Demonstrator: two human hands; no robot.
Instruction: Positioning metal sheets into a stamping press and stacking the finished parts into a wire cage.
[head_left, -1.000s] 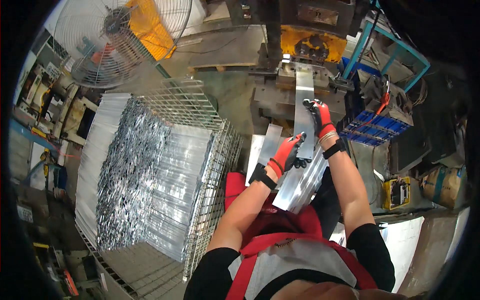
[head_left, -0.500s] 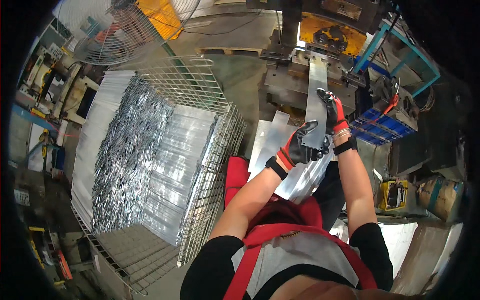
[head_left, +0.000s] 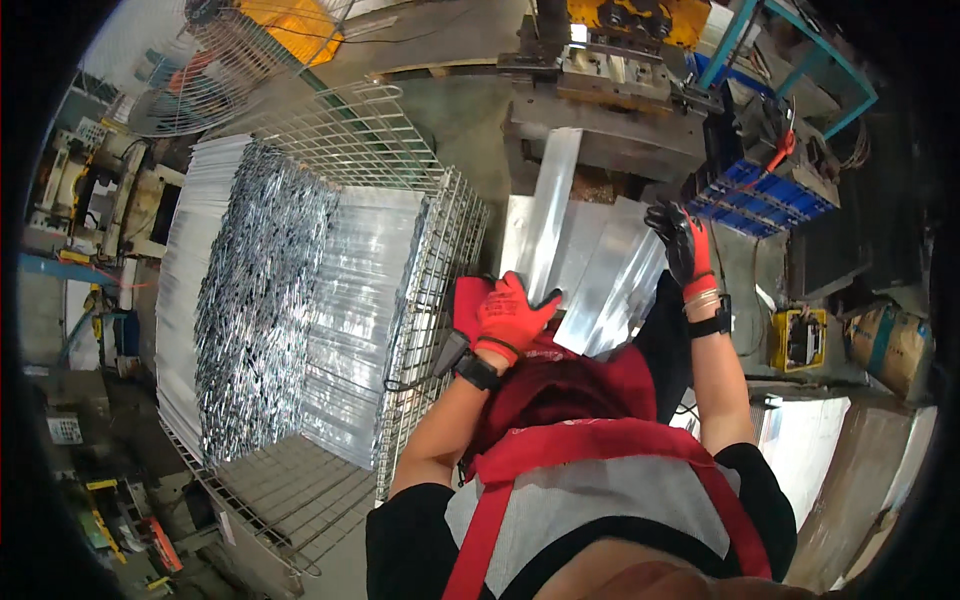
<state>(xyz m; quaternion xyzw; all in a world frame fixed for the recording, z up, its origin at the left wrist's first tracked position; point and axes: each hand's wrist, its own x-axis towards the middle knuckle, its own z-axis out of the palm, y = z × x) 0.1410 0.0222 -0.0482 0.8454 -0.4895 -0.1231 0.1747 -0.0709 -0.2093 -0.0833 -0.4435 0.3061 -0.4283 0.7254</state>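
My left hand (head_left: pixel 514 316), in a red and black glove, is at the near end of a long, flat metal strip (head_left: pixel 553 205), its fingers closed around that end. The strip slants away from me over the left side of a pile of similar strips (head_left: pixel 600 270) in front of my lap. My right hand (head_left: pixel 684 245), gloved alike, is raised at the pile's right edge. Its fingers are apart, with nothing visible in them. Beyond the pile stands a press with a metal die (head_left: pixel 612 78), and no strip lies on it.
A wire cage (head_left: pixel 455 230) full of stacked metal strips (head_left: pixel 365 290) stands at my left, with a large fan (head_left: pixel 190 75) behind it. To the right are a blue crate (head_left: pixel 765 205), a teal frame (head_left: pixel 850 115) and a small yellow box (head_left: pixel 800 340).
The strip has come off the press die and moved left and toward me with my left hand. My right hand has let go of it and moved slightly right and nearer.
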